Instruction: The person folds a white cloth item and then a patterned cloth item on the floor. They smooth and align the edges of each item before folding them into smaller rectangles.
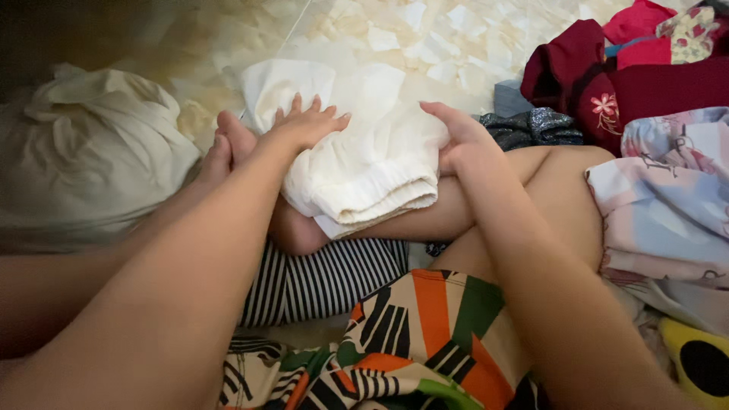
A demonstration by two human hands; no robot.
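Note:
A folded white garment lies across my crossed legs, over my shin and next to my foot. My left hand rests flat on its left side with the fingers spread. My right hand presses against its right edge, fingers curled around the fold. I sit on a pale marbled floor.
A heap of whitish cloth lies at the left. At the right is a pile of clothes: dark red, pale patterned, glittery dark fabric. A black-and-white striped cloth lies under my leg. A yellow and black object sits bottom right.

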